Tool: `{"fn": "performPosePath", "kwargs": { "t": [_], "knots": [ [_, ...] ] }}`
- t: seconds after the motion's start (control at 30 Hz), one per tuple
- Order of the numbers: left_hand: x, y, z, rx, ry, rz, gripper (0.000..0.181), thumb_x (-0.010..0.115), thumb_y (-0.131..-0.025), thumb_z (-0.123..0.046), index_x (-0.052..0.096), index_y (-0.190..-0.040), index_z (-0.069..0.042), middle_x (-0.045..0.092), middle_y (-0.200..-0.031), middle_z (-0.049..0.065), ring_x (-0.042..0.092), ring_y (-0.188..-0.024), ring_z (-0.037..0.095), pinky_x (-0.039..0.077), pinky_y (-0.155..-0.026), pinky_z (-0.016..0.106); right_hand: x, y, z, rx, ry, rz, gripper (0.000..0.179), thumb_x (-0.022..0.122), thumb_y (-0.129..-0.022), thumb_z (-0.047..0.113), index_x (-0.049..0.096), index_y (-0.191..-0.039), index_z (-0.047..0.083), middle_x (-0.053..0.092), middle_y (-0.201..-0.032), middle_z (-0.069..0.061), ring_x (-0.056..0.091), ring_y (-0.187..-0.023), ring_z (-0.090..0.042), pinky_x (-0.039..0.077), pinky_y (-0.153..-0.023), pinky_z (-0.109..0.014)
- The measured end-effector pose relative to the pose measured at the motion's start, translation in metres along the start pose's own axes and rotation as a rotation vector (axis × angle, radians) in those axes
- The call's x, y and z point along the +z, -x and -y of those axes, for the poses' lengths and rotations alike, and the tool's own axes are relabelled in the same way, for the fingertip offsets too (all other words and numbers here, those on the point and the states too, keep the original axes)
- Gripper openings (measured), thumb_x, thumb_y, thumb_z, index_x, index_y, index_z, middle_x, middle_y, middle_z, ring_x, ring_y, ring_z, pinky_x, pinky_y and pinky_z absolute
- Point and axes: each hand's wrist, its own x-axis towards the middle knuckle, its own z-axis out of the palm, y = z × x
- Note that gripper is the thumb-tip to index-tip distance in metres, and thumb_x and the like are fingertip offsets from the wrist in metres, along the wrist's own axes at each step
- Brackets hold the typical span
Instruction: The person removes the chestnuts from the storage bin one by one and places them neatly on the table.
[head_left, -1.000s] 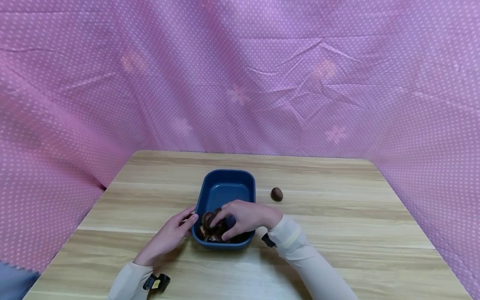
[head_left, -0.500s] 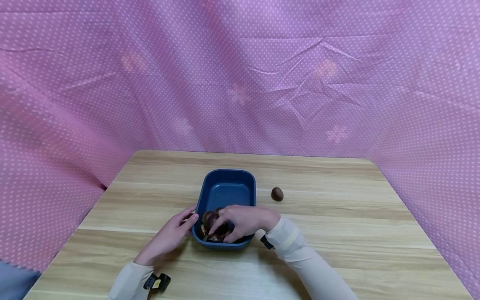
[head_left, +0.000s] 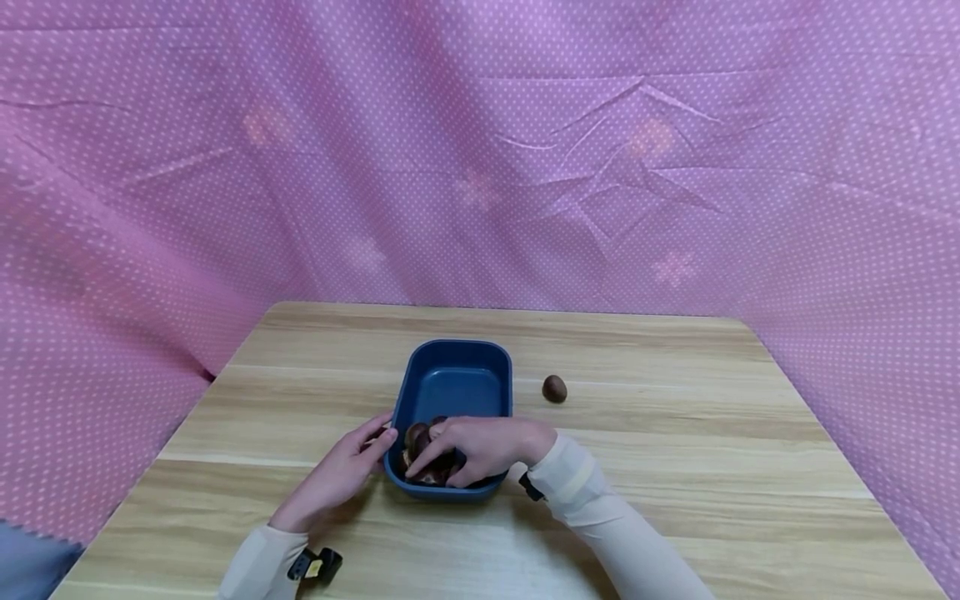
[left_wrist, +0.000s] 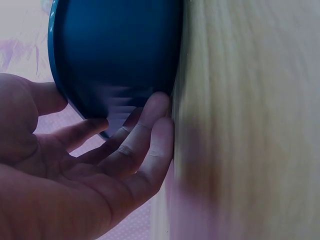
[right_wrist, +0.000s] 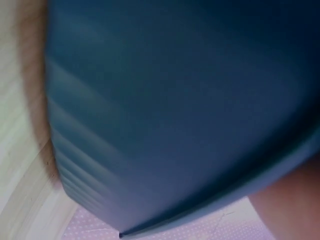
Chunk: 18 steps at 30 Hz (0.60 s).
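Observation:
In the head view a deep blue rectangular container [head_left: 457, 385] stands on the wooden table, several chestnuts [head_left: 417, 437] gathered at its near end. My right hand [head_left: 480, 442] reaches over the right rim among them. Its index finger points straight toward the near left corner, the thumb spread apart near the front wall; its other fingertips are hidden. Relaxed fingers of my left hand [head_left: 347, 462] rest against the container's left side, thumb by the rim. The left wrist view shows those fingertips [left_wrist: 157, 106] on the outer wall. One chestnut [head_left: 554, 388] lies alone right of the container.
The light wooden table [head_left: 675, 450] reaches out on all sides of the container. A pink dotted cloth [head_left: 480, 167] hangs behind it and along both sides. In the right wrist view the container's outer wall [right_wrist: 165, 110] fills most of the picture.
My right hand has sunk slightly lower and nearer in the container, its index finger sliding left over the chestnuts toward the near corner. My left hand and the lone chestnut stay put.

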Motion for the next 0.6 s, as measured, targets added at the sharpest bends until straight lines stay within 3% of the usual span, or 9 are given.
{"fn": "performPosePath", "kwargs": {
  "t": [0.33, 0.47, 0.6],
  "knots": [
    [-0.0001, 0.0008, -0.0006, 0.012, 0.006, 0.005, 0.053, 0.047, -0.11, -0.036, 0.042, -0.156, -0.011, 0.058, -0.142, 0.017, 0.063, -0.119, 0.027, 0.057, -0.093, 0.04, 0.0022, -0.0016, -0.0014, 0.036, 0.01, 0.003, 0.049, 0.076, -0.093, 0.013, 0.064, -0.139, 0.024, 0.062, -0.126, 0.008, 0.051, -0.114, -0.003, 0.041, -0.101, -0.015],
    [0.0002, 0.001, -0.0001, 0.015, 0.005, 0.006, 0.053, 0.047, -0.11, -0.036, 0.042, -0.156, -0.01, 0.057, -0.144, 0.017, 0.063, -0.12, 0.028, 0.058, -0.093, 0.039, 0.0017, -0.0004, -0.0031, 0.043, 0.008, -0.033, 0.047, 0.077, -0.092, 0.018, 0.065, -0.137, 0.022, 0.063, -0.129, 0.008, 0.053, -0.115, -0.003, 0.041, -0.103, -0.017],
    [0.0001, 0.001, -0.0003, 0.017, 0.008, 0.008, 0.052, 0.047, -0.11, -0.036, 0.043, -0.156, -0.011, 0.057, -0.143, 0.018, 0.063, -0.119, 0.028, 0.058, -0.092, 0.039, -0.005, 0.0055, -0.0034, 0.061, -0.01, -0.089, 0.044, 0.078, -0.092, 0.023, 0.066, -0.134, 0.021, 0.065, -0.121, 0.009, 0.058, -0.108, -0.013, 0.048, -0.097, -0.024]
  ]
}}
